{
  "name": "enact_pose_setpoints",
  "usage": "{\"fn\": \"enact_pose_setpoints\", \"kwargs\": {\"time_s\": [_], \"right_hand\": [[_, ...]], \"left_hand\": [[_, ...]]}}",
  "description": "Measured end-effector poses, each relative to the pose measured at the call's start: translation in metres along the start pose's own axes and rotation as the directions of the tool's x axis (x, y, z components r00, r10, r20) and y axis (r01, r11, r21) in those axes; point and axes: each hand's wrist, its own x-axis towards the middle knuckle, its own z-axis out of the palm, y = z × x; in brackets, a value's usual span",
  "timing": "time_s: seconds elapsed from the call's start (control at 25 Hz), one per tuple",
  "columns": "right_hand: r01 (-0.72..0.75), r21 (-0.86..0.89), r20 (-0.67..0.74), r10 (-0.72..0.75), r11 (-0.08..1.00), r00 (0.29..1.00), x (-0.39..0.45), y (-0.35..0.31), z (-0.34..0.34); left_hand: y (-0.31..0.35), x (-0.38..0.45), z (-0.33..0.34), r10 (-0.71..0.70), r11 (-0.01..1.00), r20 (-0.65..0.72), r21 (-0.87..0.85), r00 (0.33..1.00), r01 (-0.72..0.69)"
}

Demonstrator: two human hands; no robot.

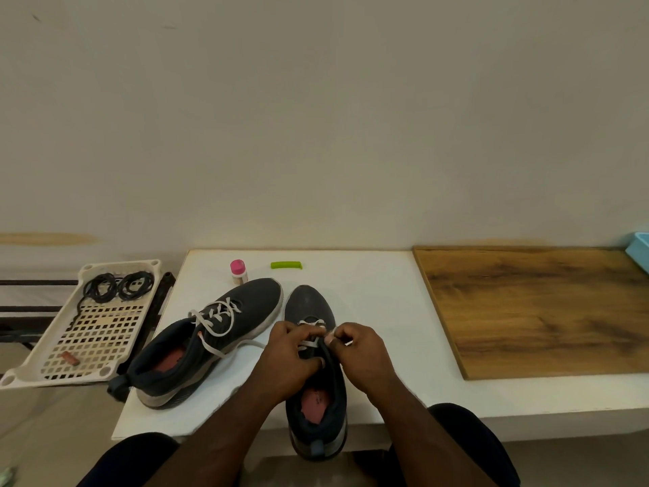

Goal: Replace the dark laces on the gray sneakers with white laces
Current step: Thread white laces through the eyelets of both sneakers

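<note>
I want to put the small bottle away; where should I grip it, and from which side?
Grip the pink cap of the bottle from above. It stands upright with the left sneaker's toe close in front, so the cap is likely the freest part.

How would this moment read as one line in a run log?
step: lacing right sneaker | left hand, right hand: both pinch white lace | left sneaker: white-laced | dark laces: in tray
</note>
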Motion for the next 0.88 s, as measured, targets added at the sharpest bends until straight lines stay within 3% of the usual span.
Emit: {"fn": "enact_pose_setpoints", "kwargs": {"time_s": [0.16,0.24,0.36,0.44,0.56,0.64,0.76,0.88], "right_hand": [[0.170,0.197,-0.314,-0.102,0.966,0.944,-0.001,-0.012,-0.012],[0.111,0.261,-0.225,-0.051,0.959,0.973,0.001,-0.009,-0.016],[-0.028,0.067,0.027,0.026,0.997,0.999,-0.001,0.001,-0.006],[0.014,0.052,-0.028,-0.013,0.999,1.000,0.000,-0.001,-0.002],[0.150,0.230,-0.309,-0.074,0.961,0.948,0.001,-0.014,-0.011],[0.120,0.286,-0.241,-0.050,0.951,0.969,0.001,-0.014,-0.016],[0.000,0.080,0.019,-0.002,0.997,1.000,-0.006,-0.009,-0.005],[0.062,0.080,-0.120,-0.052,0.995,0.991,-0.004,-0.013,-0.005]], "left_hand": [[0.000,0.003,-0.002,-0.012,0.997,-0.026,0.074,1.000,0.014],[-0.001,0.003,0.000,-0.005,0.998,-0.032,0.069,0.999,0.007],[-0.001,0.001,0.000,0.019,0.999,-0.041,0.036,0.999,-0.017],[-0.001,0.001,0.000,0.020,0.999,-0.047,0.029,0.999,-0.019],[0.001,0.002,-0.001,0.010,0.998,-0.043,0.058,0.999,-0.008],[0.002,0.001,-0.001,0.005,0.999,-0.036,0.044,0.999,-0.004],[0.002,-0.001,-0.001,0.040,0.999,-0.040,0.004,0.998,-0.040],[0.001,0.000,-0.001,0.032,0.999,-0.039,0.024,0.999,-0.031]]}}
